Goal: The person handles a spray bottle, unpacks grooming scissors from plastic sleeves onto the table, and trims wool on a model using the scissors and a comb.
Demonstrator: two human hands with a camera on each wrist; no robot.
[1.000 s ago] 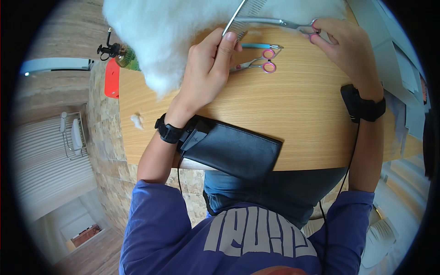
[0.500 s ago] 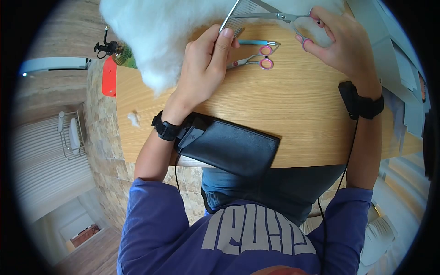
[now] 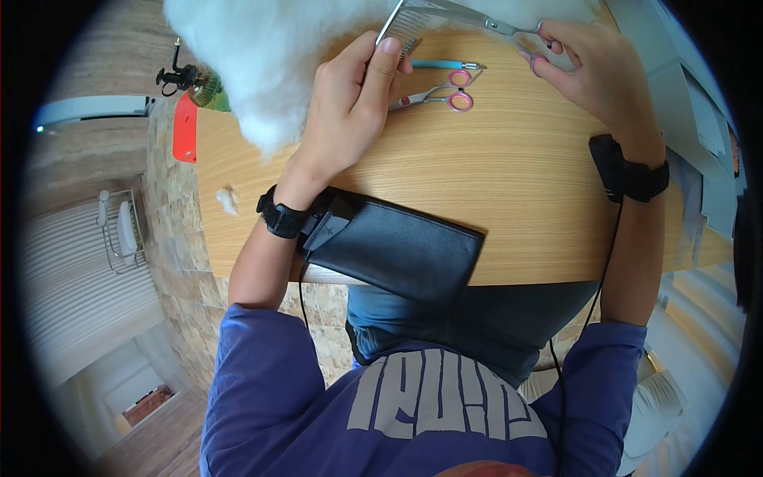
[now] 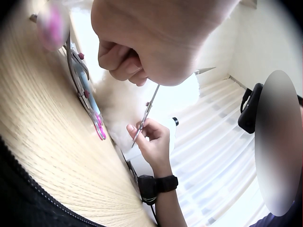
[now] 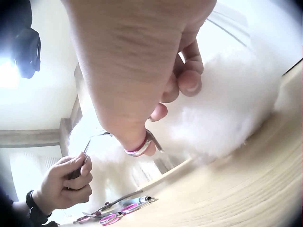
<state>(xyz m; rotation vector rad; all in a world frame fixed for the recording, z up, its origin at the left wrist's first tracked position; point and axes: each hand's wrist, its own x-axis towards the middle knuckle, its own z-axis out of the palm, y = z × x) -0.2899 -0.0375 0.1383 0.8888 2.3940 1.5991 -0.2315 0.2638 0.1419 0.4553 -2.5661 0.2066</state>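
Note:
A big mass of white fluffy fur (image 3: 270, 56) lies at the far side of the wooden table (image 3: 509, 183). My left hand (image 3: 346, 107) pinches a metal comb (image 3: 401, 24) that reaches into the fur. My right hand (image 3: 592, 67) grips silver scissors (image 3: 497, 24) with pink finger rings, blades pointing left across the comb. In the left wrist view the scissors (image 4: 144, 116) are seen in the right hand (image 4: 154, 142). In the right wrist view the left hand (image 5: 64, 187) holds the comb against the fur (image 5: 227, 109).
Pink-handled scissors (image 3: 433, 98) and a teal-handled tool (image 3: 445, 65) lie on the table between the hands. A black leather case (image 3: 397, 250) rests at the near edge. A small fur tuft (image 3: 226, 199) lies at the left, beside a red object (image 3: 184, 127).
Both hands have shifted slightly away toward the fur. The scissors' blades have swung from level to angled over the comb, and the comb has moved a little further into the fur.

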